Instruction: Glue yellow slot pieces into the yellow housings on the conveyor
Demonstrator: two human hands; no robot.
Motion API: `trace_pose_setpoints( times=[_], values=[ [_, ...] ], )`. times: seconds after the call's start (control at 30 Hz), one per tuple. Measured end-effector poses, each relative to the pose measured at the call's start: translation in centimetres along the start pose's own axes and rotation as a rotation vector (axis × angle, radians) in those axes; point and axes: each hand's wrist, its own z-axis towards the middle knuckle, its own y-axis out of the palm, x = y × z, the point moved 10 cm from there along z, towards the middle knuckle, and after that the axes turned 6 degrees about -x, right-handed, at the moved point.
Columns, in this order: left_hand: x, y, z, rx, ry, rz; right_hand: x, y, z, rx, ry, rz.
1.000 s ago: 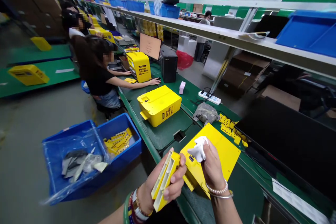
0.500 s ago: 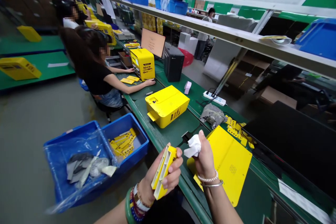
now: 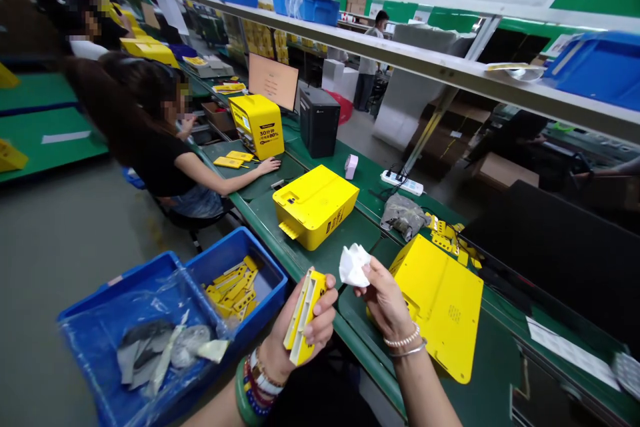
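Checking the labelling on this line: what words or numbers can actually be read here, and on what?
"30分钟" and "80%": on the far yellow case.
Black lettering on the nearer yellow case: too blurred to read.
Small print on the yellow panel: too small to read.

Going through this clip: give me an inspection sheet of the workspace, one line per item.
Surface: green workbench, with a yellow box and a yellow panel on it.
Job's things: ribbed yellow plastic part, crumpled white cloth.
Clutter: grey bag and small yellow pieces on the bench.
Hands: left hand grips the part; right hand pinches the cloth.
Cables: black cables at a white power strip.
Surroundings: blue crate of yellow strips, seated co-worker, black computer tower, overhead shelf.
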Motion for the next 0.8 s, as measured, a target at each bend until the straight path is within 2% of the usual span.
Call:
trace_pose_setpoints(
  times=[0.23,0.43,0.5,0.63,0.7,0.8],
  values=[
    [1.1,-0.8,0.1,0.08,-0.025,-0.041,1.8,-2.5,-1.2,0.15,-0.01,-0.08],
    [1.5,-2.8,0.5,0.191,-0.05,0.026,2.2,-5.1,-3.3,0.455,-0.032,-0.1],
    [1.5,-3.8,0.6,0.24,-0.056,0.07,2.1,-5.4,-3.6,0.496,-0.05,-0.143],
    [1.8,-5.5,0.5,0.342,-0.036,0.152,1.6,-3.7,-3.5,0.424,-0.088,-0.198],
    [2.2,-6.1,0.3,0.386,-0.012,0.205,1.4,-2.1,-3.7,0.368,-0.097,-0.191],
    [2.7,-6.6,0.0,0.449,0.015,0.263,1.9,0.5,-4.0,0.267,-0.032,-0.272]
  ],
)
